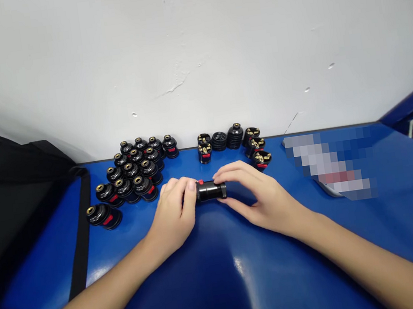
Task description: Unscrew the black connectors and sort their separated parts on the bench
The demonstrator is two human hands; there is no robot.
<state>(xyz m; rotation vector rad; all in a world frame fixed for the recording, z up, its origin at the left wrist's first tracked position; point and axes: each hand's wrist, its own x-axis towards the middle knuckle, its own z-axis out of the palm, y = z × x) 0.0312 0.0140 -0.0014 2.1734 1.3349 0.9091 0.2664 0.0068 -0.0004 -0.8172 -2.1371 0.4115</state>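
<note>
A black lamp holder with a red switch lies sideways between my hands, just above the blue table. My left hand is closed round its left end, which the fingers hide. From the other side, my right hand grips the right end between thumb and fingertips. Further back stand socket bodies with brass contacts, one behind my hands and another to the right. Between these groups are a black threaded ring and a domed, ribbed black cap.
Several assembled black lamp holders stand in rows on the left of the blue table. A black bag with a strap fills the left side. At right lies a pixelated, flat object. The white wall bounds the back.
</note>
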